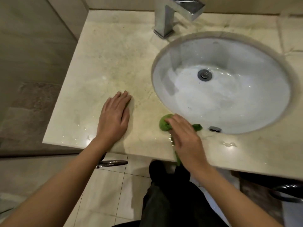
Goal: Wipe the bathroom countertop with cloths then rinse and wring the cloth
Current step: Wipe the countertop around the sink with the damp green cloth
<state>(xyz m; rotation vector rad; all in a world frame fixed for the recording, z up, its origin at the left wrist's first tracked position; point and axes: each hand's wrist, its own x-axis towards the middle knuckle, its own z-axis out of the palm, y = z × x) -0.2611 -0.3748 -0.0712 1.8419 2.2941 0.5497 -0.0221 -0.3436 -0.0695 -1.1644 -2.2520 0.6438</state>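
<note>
the left hand (113, 117) lies flat with straight fingers on the wet beige countertop (106, 63). the right hand (185, 138) presses the green cloth (164, 123) under nearly straight fingers, just beside the sink (172, 63).

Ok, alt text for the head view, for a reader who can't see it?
A person's right hand presses a green cloth onto a wet beige stone countertop beside the front rim of an oval white sink. The left hand rests flat on the countertop; a square chrome faucet stands behind the sink.
</note>
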